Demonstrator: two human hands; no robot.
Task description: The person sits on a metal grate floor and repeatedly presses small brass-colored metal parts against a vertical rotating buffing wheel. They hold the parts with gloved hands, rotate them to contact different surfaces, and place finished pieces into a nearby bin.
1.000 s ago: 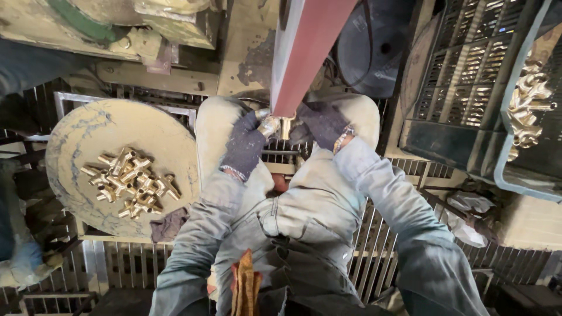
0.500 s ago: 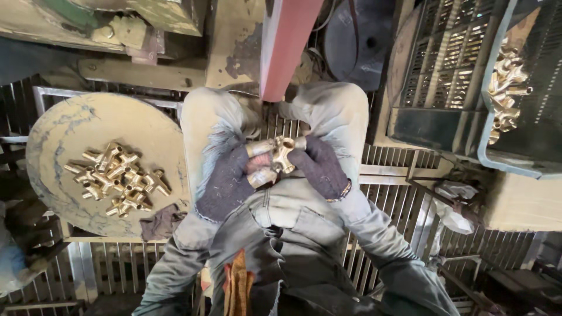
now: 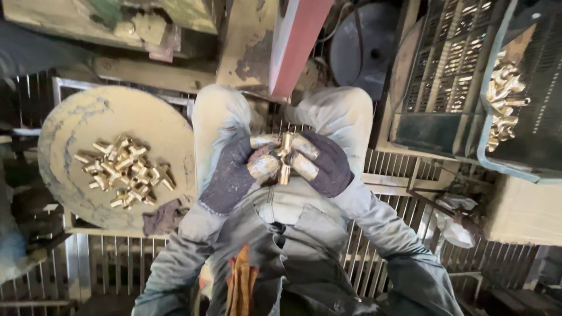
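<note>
Both hands are sitting lower and nearer the body than half a second ago, drawn back from the red bar (image 3: 298, 41) toward the lap, and the camera is tipping so the round tray (image 3: 76, 193) is sliding slightly right.

From the head camera, the left hand (image 3: 231, 175), in a dark glove, is curling shut around one side of a brass fitting (image 3: 285, 158), its pale fingertips pressing the metal. The right hand (image 3: 325, 164), gloved alike, is closing on the other side, so the fitting is hanging between the two over the knees, just below the bar. A heap of similar brass pieces (image 3: 126, 172) is lying in the middle of the tray, well apart to the left. More brass parts (image 3: 504, 99) are piling in a dark crate (image 3: 527, 164) at the far right.

To handle this well, I judge the grip should be staying even on both sides, with fingertips clear of the fitting's open ends and the piece level.
</note>
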